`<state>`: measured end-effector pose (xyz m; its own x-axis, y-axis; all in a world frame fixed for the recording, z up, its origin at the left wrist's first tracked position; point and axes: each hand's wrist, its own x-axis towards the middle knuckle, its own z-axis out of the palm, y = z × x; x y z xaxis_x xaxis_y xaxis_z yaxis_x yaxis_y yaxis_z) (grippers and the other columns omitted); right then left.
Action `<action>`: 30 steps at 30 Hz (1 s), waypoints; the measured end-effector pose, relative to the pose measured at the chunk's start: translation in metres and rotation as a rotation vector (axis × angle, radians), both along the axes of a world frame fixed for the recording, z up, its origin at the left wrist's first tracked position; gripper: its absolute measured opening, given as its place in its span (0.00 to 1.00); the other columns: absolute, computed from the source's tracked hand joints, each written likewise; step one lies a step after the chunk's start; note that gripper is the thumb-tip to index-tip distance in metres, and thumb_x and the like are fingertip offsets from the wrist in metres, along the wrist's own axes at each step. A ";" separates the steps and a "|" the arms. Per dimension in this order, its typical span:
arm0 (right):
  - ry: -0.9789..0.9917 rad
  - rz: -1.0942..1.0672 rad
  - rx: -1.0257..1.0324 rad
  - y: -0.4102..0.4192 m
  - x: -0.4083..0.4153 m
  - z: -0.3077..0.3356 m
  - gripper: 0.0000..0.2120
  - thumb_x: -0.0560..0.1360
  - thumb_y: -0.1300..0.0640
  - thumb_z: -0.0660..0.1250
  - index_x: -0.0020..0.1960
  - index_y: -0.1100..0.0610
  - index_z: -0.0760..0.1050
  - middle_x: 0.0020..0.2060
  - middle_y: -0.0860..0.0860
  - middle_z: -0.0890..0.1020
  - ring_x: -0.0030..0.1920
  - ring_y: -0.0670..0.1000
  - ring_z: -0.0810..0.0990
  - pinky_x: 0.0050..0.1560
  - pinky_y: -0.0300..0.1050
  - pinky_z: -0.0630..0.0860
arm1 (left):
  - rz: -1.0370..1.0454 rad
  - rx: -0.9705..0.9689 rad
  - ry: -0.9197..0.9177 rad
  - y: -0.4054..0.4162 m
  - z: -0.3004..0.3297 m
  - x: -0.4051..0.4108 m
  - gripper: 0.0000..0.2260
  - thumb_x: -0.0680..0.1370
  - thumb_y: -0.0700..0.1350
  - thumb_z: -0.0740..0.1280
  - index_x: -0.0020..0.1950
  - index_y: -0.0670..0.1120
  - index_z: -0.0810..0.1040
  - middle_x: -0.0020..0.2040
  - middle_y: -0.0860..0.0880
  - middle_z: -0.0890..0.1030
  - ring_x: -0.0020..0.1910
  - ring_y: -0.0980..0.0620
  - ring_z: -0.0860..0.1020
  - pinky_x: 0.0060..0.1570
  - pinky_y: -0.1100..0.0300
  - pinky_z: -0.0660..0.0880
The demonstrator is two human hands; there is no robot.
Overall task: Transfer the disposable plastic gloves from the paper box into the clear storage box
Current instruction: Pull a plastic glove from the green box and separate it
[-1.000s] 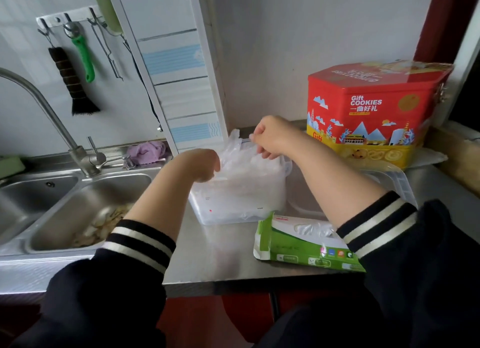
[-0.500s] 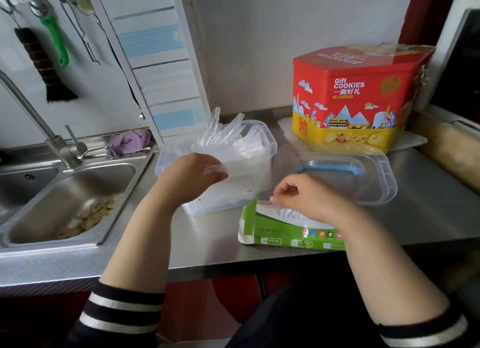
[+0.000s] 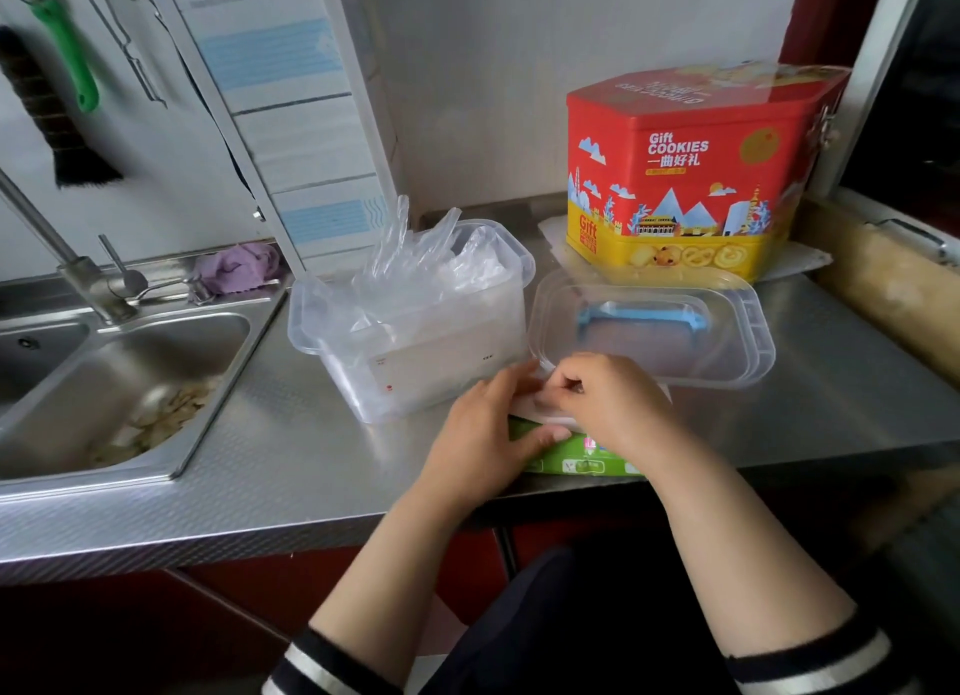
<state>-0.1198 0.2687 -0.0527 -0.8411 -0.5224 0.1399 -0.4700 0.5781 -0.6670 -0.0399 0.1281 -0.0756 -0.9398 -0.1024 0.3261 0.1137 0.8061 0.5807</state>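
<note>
Hands have both come down to the green paper box [image 3: 574, 458] at the table's [image 3: 291, 466] front edge; half a second ago the left hand [image 3: 480, 437] was up at the clear storage box [image 3: 415, 331] while the right alone worked the paper box. That reads as one batch delivered and the next pull beginning. The left hand lies over the paper box's left end, thumb along its front, fingers mostly straight, seemingly steadying it. The right hand [image 3: 610, 401] curls its fingers [image 3: 569, 388] over the box's opening and appears to pinch something pale there (probably more gloves, though the film is hard to make out).

Disposable plastic gloves [image 3: 415, 263] already moved stand crumpled in the storage box, several fingertips poking above its rim; how many remain in the paper box is hidden.

By count: one paper box, one storage box, one clear lid [image 3: 654, 325] with a blue handle lying just right of it, one red-and-yellow cookie tin [image 3: 691, 175] behind, one sink [image 3: 130, 382] at left, two hands.
</note>
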 end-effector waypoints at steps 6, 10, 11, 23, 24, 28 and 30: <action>-0.057 -0.069 -0.324 0.007 -0.001 -0.016 0.08 0.74 0.53 0.71 0.36 0.48 0.77 0.30 0.44 0.78 0.33 0.43 0.73 0.39 0.45 0.71 | 0.044 0.016 0.043 0.002 -0.012 -0.004 0.30 0.67 0.68 0.67 0.64 0.53 0.75 0.57 0.62 0.78 0.57 0.60 0.72 0.60 0.56 0.71; -0.120 -0.105 -0.559 0.012 0.000 -0.015 0.11 0.75 0.57 0.70 0.35 0.48 0.76 0.27 0.40 0.78 0.30 0.39 0.72 0.36 0.38 0.70 | 0.033 -0.038 0.088 -0.001 -0.017 -0.008 0.25 0.68 0.67 0.67 0.56 0.51 0.79 0.48 0.62 0.76 0.51 0.57 0.73 0.55 0.53 0.73; -0.146 -0.119 -0.611 0.012 0.000 -0.012 0.11 0.76 0.58 0.69 0.36 0.49 0.77 0.26 0.40 0.77 0.30 0.39 0.72 0.35 0.35 0.69 | 0.037 -0.051 0.086 -0.002 -0.018 -0.009 0.25 0.68 0.67 0.67 0.55 0.50 0.79 0.47 0.61 0.76 0.51 0.56 0.73 0.54 0.53 0.73; -0.103 -0.068 -1.421 0.028 0.007 0.067 0.12 0.64 0.40 0.75 0.42 0.47 0.85 0.44 0.45 0.85 0.53 0.47 0.80 0.62 0.46 0.74 | 0.026 -0.112 0.089 -0.002 -0.020 -0.009 0.22 0.69 0.66 0.66 0.55 0.52 0.78 0.47 0.67 0.70 0.51 0.60 0.70 0.57 0.57 0.70; -0.007 -0.054 -1.381 0.029 0.011 0.071 0.08 0.67 0.44 0.74 0.42 0.47 0.84 0.43 0.43 0.85 0.51 0.45 0.81 0.59 0.42 0.74 | 0.022 -0.113 0.084 -0.002 -0.020 -0.009 0.21 0.69 0.65 0.67 0.54 0.53 0.78 0.47 0.67 0.70 0.50 0.61 0.69 0.57 0.58 0.70; 0.304 0.030 -1.175 0.029 0.022 0.068 0.07 0.74 0.61 0.69 0.52 0.57 0.80 0.47 0.45 0.85 0.52 0.46 0.83 0.56 0.39 0.75 | 0.082 0.159 0.173 0.004 0.004 0.002 0.04 0.75 0.53 0.70 0.48 0.59 0.77 0.45 0.70 0.77 0.48 0.70 0.73 0.52 0.73 0.67; 0.383 0.037 -1.088 0.025 0.019 0.055 0.08 0.74 0.63 0.69 0.53 0.59 0.79 0.48 0.52 0.84 0.53 0.50 0.83 0.57 0.41 0.75 | 0.118 0.509 0.224 0.013 0.032 0.011 0.10 0.80 0.57 0.61 0.42 0.57 0.77 0.39 0.65 0.81 0.41 0.70 0.75 0.46 0.73 0.69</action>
